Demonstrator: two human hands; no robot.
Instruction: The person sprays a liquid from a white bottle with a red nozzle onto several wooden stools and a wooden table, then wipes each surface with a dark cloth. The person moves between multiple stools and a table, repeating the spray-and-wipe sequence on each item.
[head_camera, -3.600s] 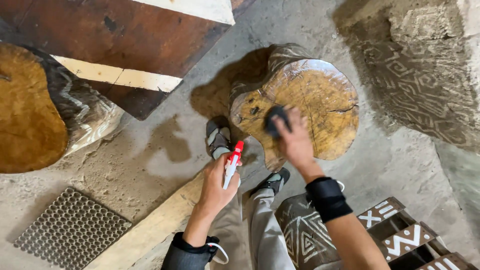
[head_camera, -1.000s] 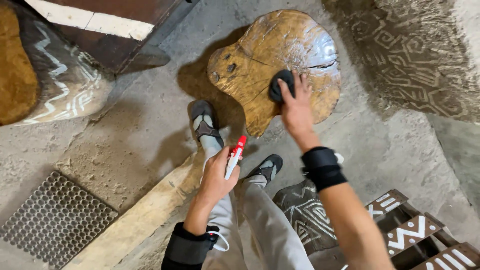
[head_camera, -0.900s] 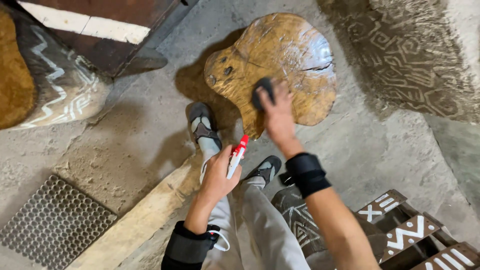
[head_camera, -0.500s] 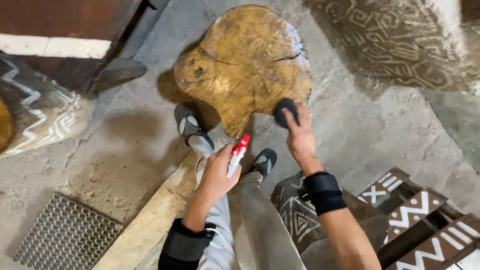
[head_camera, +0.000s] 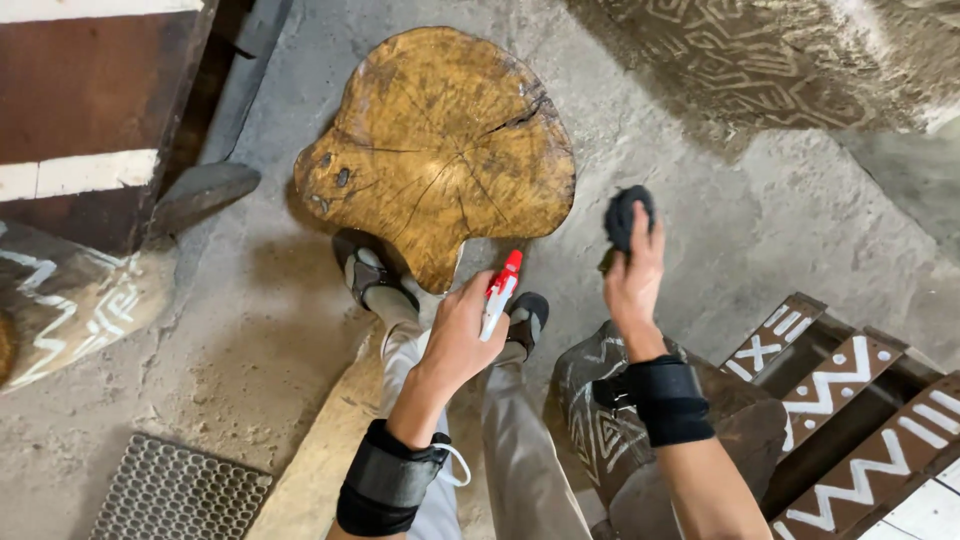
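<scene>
A glossy wooden stump stool (head_camera: 440, 140) with a cracked yellow-brown top stands on the concrete floor in front of my feet. My left hand (head_camera: 462, 335) grips a small white spray bottle with a red nozzle (head_camera: 500, 290), held just below the stool's near edge. My right hand (head_camera: 635, 270) holds a dark cloth pad (head_camera: 625, 215), lifted off the stool and to its right, above the floor. Both wrists wear black bands.
A brown board with a white stripe (head_camera: 80, 150) leans at the left, above a painted log (head_camera: 60, 300). A metal grate (head_camera: 180, 495) lies bottom left beside a pale wooden plank (head_camera: 320, 465). Dark painted wooden pieces (head_camera: 830, 390) sit bottom right; a patterned wall (head_camera: 760, 60) rises top right.
My right hand rubbed the cloth pad across the stool top, slid to its right edge, then lifted clear to the right. The left hand kept holding the spray bottle.
</scene>
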